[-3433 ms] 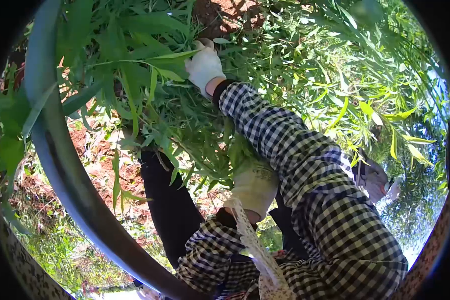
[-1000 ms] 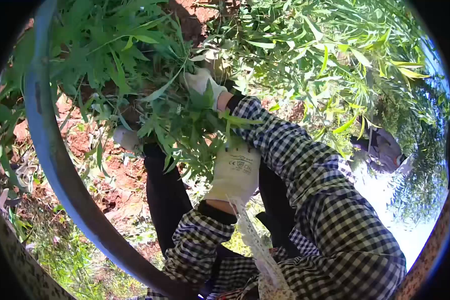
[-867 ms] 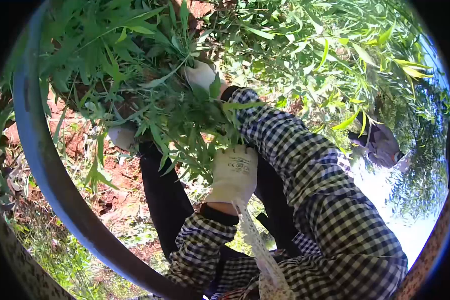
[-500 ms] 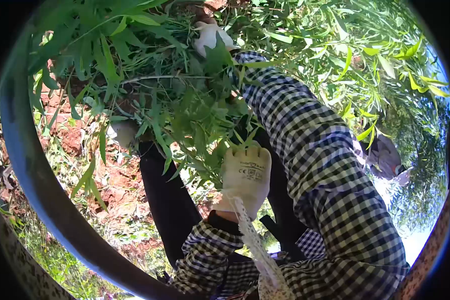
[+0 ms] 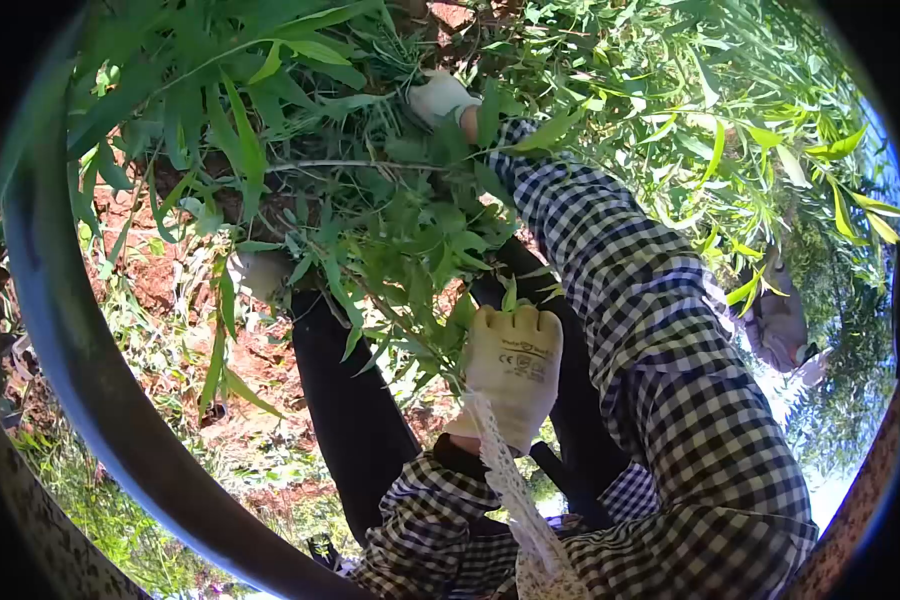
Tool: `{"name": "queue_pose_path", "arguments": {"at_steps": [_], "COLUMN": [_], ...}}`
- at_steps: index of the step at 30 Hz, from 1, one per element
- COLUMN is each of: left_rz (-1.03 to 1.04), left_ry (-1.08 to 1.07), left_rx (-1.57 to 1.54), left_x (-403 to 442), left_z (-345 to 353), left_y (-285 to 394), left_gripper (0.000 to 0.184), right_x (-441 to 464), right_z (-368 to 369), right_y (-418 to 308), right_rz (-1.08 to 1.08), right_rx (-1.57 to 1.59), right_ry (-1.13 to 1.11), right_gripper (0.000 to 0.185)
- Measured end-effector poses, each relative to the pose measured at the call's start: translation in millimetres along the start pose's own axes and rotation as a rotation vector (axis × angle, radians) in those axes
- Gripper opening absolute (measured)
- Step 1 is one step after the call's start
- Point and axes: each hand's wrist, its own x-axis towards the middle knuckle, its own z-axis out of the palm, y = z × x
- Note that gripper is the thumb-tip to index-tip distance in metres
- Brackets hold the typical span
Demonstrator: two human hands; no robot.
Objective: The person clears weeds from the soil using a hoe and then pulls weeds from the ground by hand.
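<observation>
My left hand point(image 5: 515, 375), in a pale work glove with dark print on its back, is closed in a fist around leafy stems point(image 5: 410, 260) in front of my legs. The bunch spreads up and left from this fist. Farther out, at the top middle, my right hand point(image 5: 440, 100), also in a pale glove, reaches down into low greenery point(image 5: 360, 120). Its fingers look curled, but leaves hide the tips and whatever lies in them. Across the greenery between the hands runs a thin pale branch point(image 5: 360, 164).
Reddish soil point(image 5: 260, 370) with scattered cut leaves lies at left. A pale shoe point(image 5: 260, 272) sits by the stems, below black trousers point(image 5: 345, 420). Dense leafy plants point(image 5: 660, 110) stand at upper right. A white lace strip point(image 5: 510, 480) hangs close to the camera.
The whole view has shifted slightly, so both hands and the plants appear a little lower and farther right. My left hand keeps its hold on the leafy stems.
</observation>
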Motion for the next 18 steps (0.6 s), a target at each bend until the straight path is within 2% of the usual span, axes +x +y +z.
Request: {"name": "queue_pose_path", "arguments": {"at_steps": [2, 5, 7, 8, 9, 11, 12, 15, 18], "left_rz": [0.004, 0.017, -0.034, -0.030, -0.030, 0.049, 0.034, 0.026, 0.028], "left_ry": [-0.013, -0.071, -0.305, -0.444, -0.444, -0.205, -0.156, -0.072, 0.008], "left_rx": [-0.014, -0.027, 0.090, 0.088, 0.086, 0.111, 0.046, 0.001, -0.044], "left_x": [2.8, 7.4, 6.6, 16.9, 17.1, 13.5, 13.4, 13.6, 15.0], "left_z": [-2.7, 0.6, 7.3, -12.7, -11.9, -5.6, -3.6, -2.4, -2.4], "left_y": [-0.8, -0.6, -2.0, -0.7, -1.8, -4.9, -5.4, -6.0, -5.3], "left_gripper": [0.021, 0.018, 0.014, 0.015, 0.015, 0.012, 0.011, 0.010, 0.010], "right_x": [-15.2, -71.5, -100.3, -106.6, -110.4, -118.2, -88.3, -105.1, -112.4], "right_z": [21.3, 19.9, 8.6, 5.0, -2.1, -16.1, 45.2, 40.0, 48.0], "right_y": [-33.3, -97.4, -123.4, -125.6, -122.9, -117.4, -80.9, -45.8, -8.7], "right_rz": [-0.141, -0.101, -0.022, 0.024, 0.141, 0.384, 0.425, 0.558, 0.598], "right_rx": [0.239, 0.753, 1.020, 1.122, 1.063, 0.955, 0.968, 0.715, 0.544], "right_ry": [-0.083, -0.155, -0.163, -0.156, -0.071, 0.085, 0.247, 0.285, 0.243], "right_gripper": [0.023, 0.032, 0.038, 0.039, 0.038, 0.037, 0.045, 0.041, 0.037]}}
